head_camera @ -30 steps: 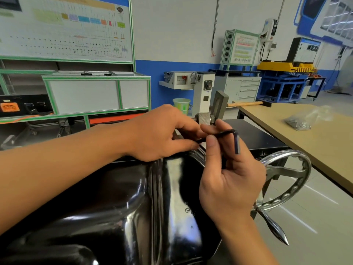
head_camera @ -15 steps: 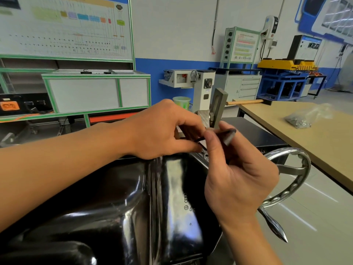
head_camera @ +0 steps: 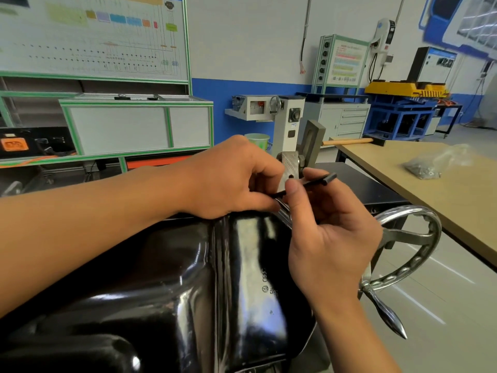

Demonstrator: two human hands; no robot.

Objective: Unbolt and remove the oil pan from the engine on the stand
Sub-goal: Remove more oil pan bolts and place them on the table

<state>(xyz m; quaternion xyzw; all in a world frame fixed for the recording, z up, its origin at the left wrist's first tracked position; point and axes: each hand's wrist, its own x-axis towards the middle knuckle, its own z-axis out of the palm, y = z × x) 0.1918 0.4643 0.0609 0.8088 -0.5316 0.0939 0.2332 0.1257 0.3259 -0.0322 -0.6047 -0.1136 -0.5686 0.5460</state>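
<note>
Oil pan: the black, glossy oil pan point(head_camera: 188, 278) sits on the engine with its bottom up, right under the camera; it is not yet removed.
Left hand: the left hand point(head_camera: 234, 179) rests at the far edge of the pan, with curled fingers pinching the lower end of the hex key point(head_camera: 320, 180).
Right hand: the right hand point(head_camera: 330, 238) pinches the shaft of the same key between thumb and fingers; the short arm of the key points up and to the right.
Bolt: it is hidden behind the left hand, so I cannot tell how far it is out.
Risk, key: if the tip is not seated fully, it may slip and round the bolt head; knuckles could hit the pan edge or the grey metal bracket point(head_camera: 291, 164) just beyond.
Risk, bolt: a loosened bolt may fall behind the pan to the floor.
Risk, pan: when the last bolts are out, the pan may shift; the handwheel point(head_camera: 411, 210) of the stand is near the right wrist.
Bag: a clear plastic bag point(head_camera: 430, 165) lies on the table point(head_camera: 403, 189); it holds small grey metal pieces, perhaps fasteners.
Cup: a green cup point(head_camera: 256, 140) stands behind; its content is not visible.
Pan inside: hidden; some oil may remain there.
</note>
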